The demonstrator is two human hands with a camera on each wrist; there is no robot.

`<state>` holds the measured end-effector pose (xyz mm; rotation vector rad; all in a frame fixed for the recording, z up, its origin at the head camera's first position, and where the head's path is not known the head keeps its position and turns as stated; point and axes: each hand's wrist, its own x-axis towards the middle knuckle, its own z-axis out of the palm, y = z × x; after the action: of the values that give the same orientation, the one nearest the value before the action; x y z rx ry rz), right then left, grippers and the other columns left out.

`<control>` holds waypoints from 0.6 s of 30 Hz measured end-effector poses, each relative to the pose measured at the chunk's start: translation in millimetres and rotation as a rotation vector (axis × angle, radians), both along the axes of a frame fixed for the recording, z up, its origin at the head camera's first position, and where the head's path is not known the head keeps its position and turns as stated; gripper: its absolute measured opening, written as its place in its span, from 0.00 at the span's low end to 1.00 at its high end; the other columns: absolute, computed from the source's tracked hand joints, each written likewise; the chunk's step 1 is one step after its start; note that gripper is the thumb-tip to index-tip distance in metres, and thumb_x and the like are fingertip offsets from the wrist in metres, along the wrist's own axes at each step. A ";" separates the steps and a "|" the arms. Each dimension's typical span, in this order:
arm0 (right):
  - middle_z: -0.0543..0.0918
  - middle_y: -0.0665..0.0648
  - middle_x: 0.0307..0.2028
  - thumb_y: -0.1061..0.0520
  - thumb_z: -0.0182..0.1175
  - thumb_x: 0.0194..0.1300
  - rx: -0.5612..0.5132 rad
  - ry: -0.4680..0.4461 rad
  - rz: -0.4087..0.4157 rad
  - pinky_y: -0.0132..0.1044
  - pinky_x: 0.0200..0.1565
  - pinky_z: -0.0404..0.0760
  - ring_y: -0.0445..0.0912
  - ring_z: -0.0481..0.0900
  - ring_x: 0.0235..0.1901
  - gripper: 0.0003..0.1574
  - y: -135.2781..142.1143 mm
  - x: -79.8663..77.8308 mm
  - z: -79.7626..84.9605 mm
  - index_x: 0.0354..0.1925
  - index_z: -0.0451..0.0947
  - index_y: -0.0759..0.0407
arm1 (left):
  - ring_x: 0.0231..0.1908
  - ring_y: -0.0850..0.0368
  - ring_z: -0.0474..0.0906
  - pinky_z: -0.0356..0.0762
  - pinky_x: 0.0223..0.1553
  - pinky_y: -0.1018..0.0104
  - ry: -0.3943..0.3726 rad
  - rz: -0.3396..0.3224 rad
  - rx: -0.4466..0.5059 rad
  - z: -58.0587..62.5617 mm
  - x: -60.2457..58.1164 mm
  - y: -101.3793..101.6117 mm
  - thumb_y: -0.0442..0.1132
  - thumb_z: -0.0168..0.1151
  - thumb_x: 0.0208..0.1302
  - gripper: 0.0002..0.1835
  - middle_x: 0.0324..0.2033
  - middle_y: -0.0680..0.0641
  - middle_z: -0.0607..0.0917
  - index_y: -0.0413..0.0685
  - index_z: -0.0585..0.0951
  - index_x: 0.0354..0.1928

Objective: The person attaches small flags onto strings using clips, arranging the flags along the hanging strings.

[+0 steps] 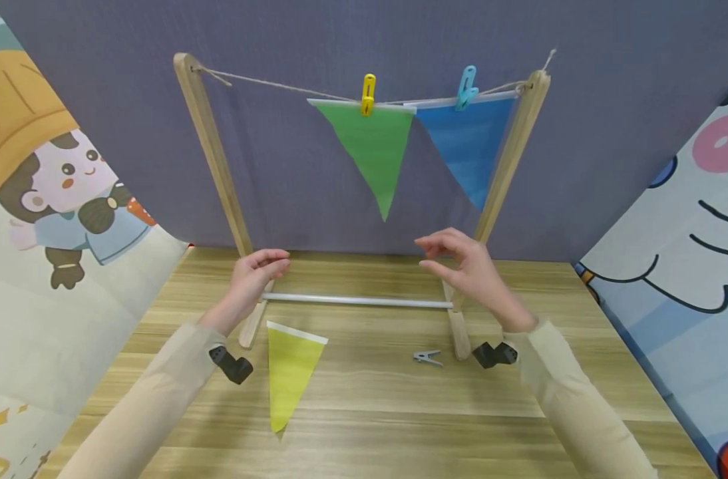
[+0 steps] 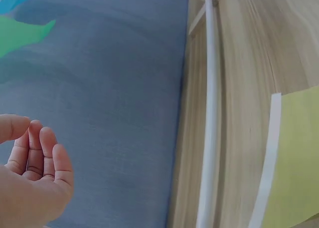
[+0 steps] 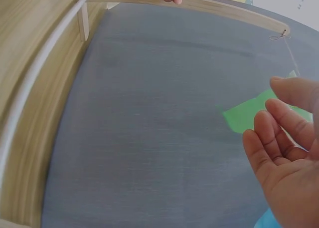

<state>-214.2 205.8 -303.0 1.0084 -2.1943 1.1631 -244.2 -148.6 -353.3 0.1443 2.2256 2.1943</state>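
Both hands are empty, their fingers loosely bent. My left hand hovers by the foot of the left wooden post, above a yellow pennant with a white top strip that lies on the table. Near the right post is my right hand, thumb and fingertips apart. A green pennant hangs from the string under a yellow clothespin. Beside it on the right hangs a blue pennant, held by a light blue clothespin. A grey clothespin lies on the table near the right foot.
The wooden frame has a left post and a right post, joined low down by a white rod. A grey-blue panel stands behind it. Cartoon-printed sheets flank the wooden table.
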 end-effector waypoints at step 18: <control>0.80 0.60 0.38 0.75 0.65 0.51 -0.039 -0.147 -0.018 0.31 0.42 0.79 0.42 0.76 0.36 0.18 8.1 11.0 -27.3 0.43 0.79 0.71 | 0.34 0.66 0.77 0.76 0.41 0.74 -0.075 -0.002 0.015 -29.5 6.5 -8.9 0.31 0.58 0.64 0.07 0.34 0.59 0.81 0.54 0.79 0.36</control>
<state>-203.2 213.8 -330.2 0.9110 -2.2781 1.3038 -237.7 -157.5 -382.8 0.0634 2.1701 2.1777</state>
